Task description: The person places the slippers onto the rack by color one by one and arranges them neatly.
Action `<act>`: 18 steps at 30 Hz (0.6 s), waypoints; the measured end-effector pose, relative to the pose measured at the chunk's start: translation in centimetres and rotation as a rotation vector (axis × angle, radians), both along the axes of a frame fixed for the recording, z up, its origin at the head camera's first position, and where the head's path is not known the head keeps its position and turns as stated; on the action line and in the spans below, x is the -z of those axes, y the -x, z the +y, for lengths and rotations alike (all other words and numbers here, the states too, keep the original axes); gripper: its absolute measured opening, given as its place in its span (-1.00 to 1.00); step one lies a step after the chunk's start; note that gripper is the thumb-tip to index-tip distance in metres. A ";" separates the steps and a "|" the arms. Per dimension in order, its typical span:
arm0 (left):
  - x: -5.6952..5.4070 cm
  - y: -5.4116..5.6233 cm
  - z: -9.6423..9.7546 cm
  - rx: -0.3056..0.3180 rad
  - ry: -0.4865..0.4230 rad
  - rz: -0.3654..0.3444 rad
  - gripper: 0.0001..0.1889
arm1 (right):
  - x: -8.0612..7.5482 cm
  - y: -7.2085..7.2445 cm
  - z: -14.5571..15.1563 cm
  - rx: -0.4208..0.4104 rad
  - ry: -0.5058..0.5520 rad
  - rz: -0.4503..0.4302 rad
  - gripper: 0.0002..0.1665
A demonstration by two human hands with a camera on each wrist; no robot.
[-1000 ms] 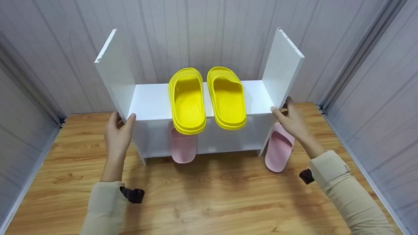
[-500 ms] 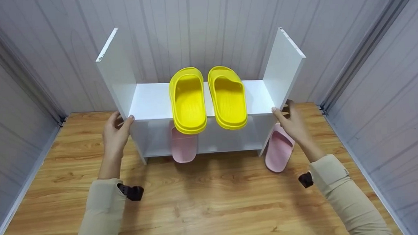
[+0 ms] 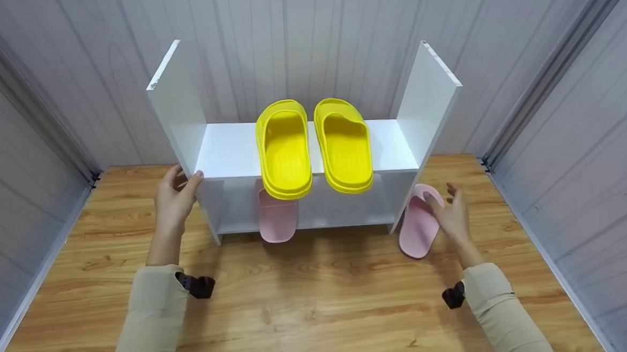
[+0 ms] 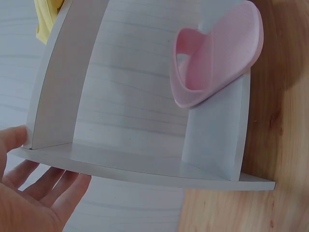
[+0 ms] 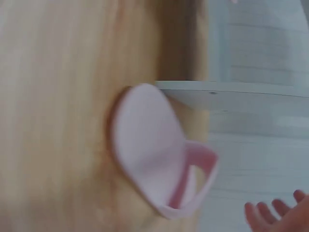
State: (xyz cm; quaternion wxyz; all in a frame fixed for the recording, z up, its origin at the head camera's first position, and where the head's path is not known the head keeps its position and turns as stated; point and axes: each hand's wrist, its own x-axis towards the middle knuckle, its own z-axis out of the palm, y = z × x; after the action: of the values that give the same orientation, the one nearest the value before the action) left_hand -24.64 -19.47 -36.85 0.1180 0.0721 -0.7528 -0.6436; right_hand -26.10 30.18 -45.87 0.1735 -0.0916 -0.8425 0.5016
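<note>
My left hand [image 3: 174, 199] grips the left side panel of a white two-tier shoe rack [image 3: 231, 148]; in the left wrist view the thumb lies at the shelf's front corner, the fingers along the panel's outer face. A pair of yellow slippers [image 3: 287, 161] stands on the upper shelf, toes toward the wall. On the lower shelf sits one pink slipper [image 4: 227, 53], its sole jutting past the edge. Its mate, another pink slipper [image 5: 145, 140], lies on the floor by the rack's right panel. My right hand [image 3: 452, 214] hovers beside that slipper, fingers loosely spread, holding nothing.
The rack stands close to a grey panelled back wall [image 3: 312, 47]. More panelled walls rise at left [image 3: 20, 202] and right [image 3: 586, 156]. Wooden floor [image 3: 309, 305] stretches in front of the rack.
My right hand has let go of the rack's right panel and moved down and slightly right to the pink slipper on the floor. The left hand keeps its place on the rack.
</note>
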 end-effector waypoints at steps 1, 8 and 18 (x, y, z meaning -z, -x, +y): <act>0.0 0.0 0.0 -0.001 0.001 0.000 -0.46 | 0.8 -0.1 0.1 0.016 -0.026 -0.032 -0.15; 0.0 0.1 0.0 -0.005 0.002 -0.006 -0.46 | 4.8 -0.6 -0.4 0.097 -0.167 -0.259 0.02; 0.0 0.1 -0.1 -0.004 -0.006 -0.022 -0.43 | 6.7 -1.4 -2.0 0.181 -0.184 -0.460 0.23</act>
State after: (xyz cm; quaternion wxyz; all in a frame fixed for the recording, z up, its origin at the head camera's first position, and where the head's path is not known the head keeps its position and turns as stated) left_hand -24.78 -19.54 -36.83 0.1105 0.0809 -0.7520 -0.6447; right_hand -24.70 28.14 -52.54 0.0295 -0.2621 -0.8902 0.3714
